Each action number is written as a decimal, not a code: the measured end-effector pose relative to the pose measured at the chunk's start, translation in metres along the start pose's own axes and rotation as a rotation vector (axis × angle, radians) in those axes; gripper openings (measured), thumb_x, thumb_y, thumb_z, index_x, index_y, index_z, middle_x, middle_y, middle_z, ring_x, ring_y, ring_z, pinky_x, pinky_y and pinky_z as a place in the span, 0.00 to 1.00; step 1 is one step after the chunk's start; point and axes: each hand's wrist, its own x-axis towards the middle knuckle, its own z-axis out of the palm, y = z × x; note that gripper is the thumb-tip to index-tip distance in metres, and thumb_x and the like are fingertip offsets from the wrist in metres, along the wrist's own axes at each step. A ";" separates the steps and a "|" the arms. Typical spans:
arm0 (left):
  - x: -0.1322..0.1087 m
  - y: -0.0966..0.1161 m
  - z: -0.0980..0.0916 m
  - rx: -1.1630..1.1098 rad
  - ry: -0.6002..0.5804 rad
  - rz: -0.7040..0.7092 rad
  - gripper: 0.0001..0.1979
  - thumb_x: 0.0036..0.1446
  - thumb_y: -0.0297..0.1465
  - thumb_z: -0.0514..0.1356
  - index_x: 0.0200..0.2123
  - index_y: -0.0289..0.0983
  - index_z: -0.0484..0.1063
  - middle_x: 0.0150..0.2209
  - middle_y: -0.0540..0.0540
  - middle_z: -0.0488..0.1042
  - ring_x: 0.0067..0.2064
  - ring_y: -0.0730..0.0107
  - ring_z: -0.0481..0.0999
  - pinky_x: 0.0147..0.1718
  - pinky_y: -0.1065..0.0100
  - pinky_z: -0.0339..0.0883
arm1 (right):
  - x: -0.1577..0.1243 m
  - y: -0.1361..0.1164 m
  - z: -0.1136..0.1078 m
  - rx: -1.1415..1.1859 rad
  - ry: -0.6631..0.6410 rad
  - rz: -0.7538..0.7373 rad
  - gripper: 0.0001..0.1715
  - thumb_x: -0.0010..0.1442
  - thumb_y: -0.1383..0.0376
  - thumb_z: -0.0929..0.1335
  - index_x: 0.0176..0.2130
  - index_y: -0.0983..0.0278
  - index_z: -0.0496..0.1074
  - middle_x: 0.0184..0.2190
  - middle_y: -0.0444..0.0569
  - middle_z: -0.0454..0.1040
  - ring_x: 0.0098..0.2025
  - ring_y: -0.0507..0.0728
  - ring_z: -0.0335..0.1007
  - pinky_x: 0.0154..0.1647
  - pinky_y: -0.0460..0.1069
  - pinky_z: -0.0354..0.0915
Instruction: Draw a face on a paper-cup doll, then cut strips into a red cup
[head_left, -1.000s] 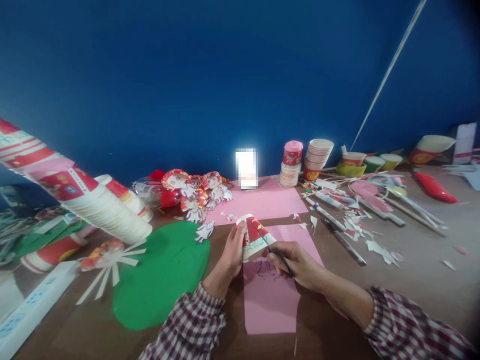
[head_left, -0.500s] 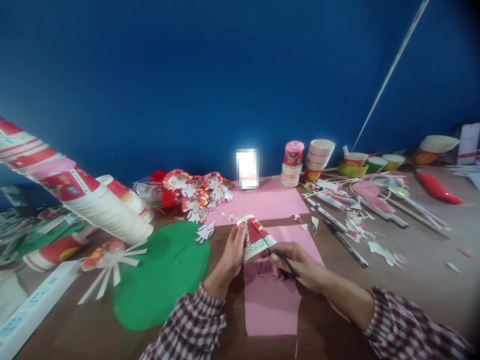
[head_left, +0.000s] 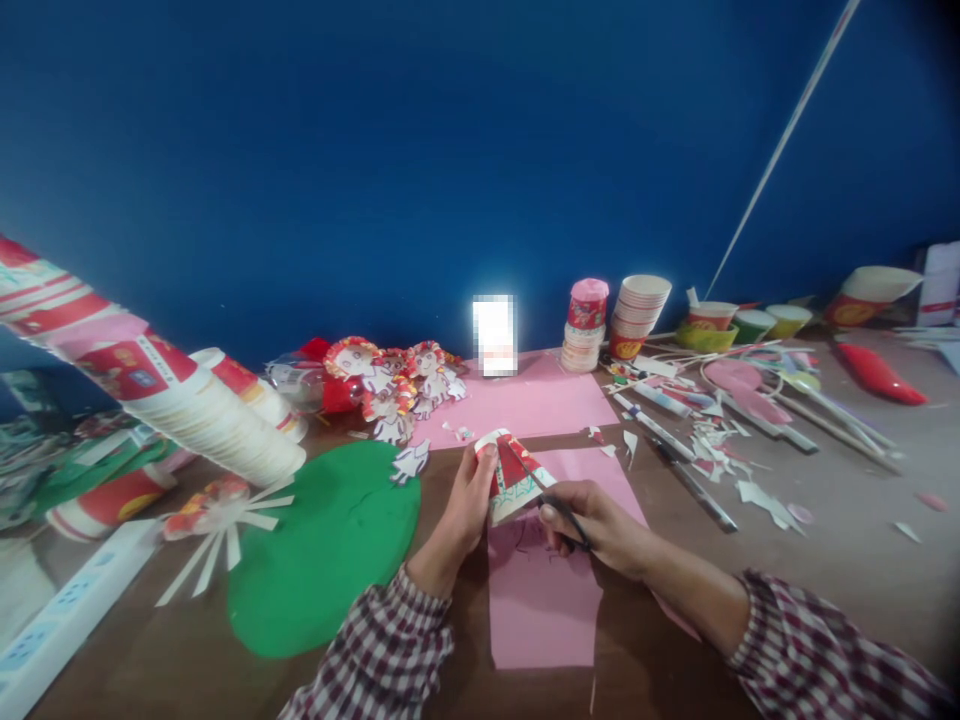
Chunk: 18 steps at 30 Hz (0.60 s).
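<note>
Scissors (head_left: 561,508) meet a paper cup (head_left: 512,478) above pink paper (head_left: 544,610).
The left hand (head_left: 461,515) grasps the cup, tipped sideways at table centre, its inside hidden. A nested cup stack (head_left: 636,315) stands at 1 o'clock. Little has changed since half a second ago. The right hand (head_left: 600,525), at the cup's 4 o'clock, is clenched around the scissors.

I count two hands, a left hand (head_left: 463,500) and a right hand (head_left: 600,522). There is one paper cup (head_left: 510,485), one scissors (head_left: 536,480), two pink sheets (head_left: 525,405), one green disc (head_left: 330,545), two upright cup stacks (head_left: 585,325), three bowls (head_left: 750,323) in a row and one power strip (head_left: 60,615).
</note>
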 end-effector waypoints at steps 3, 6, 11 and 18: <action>0.002 0.000 -0.001 -0.021 -0.017 -0.013 0.20 0.56 0.47 0.54 0.41 0.37 0.68 0.35 0.47 0.72 0.34 0.69 0.70 0.36 0.67 0.65 | 0.001 -0.001 0.000 -0.003 0.029 0.004 0.25 0.50 0.46 0.70 0.25 0.66 0.67 0.16 0.40 0.64 0.19 0.47 0.60 0.20 0.43 0.58; 0.003 -0.001 -0.003 -0.050 -0.026 -0.011 0.18 0.55 0.46 0.55 0.40 0.37 0.68 0.33 0.48 0.71 0.33 0.70 0.70 0.34 0.68 0.65 | 0.001 0.000 -0.001 -0.010 0.035 0.004 0.23 0.50 0.50 0.71 0.25 0.66 0.67 0.16 0.38 0.62 0.18 0.46 0.58 0.19 0.43 0.56; 0.001 0.004 -0.001 -0.077 -0.050 0.048 0.15 0.57 0.42 0.55 0.40 0.38 0.68 0.35 0.47 0.71 0.36 0.68 0.70 0.37 0.68 0.65 | 0.001 0.002 -0.002 -0.031 0.037 0.011 0.19 0.50 0.54 0.72 0.25 0.67 0.68 0.16 0.37 0.60 0.18 0.45 0.55 0.18 0.42 0.54; -0.001 0.011 0.001 -0.056 -0.083 0.106 0.12 0.57 0.39 0.55 0.38 0.37 0.68 0.33 0.49 0.69 0.35 0.70 0.68 0.37 0.70 0.64 | 0.001 0.001 -0.002 -0.019 0.033 0.030 0.19 0.50 0.53 0.72 0.26 0.66 0.67 0.17 0.37 0.60 0.19 0.45 0.55 0.19 0.42 0.53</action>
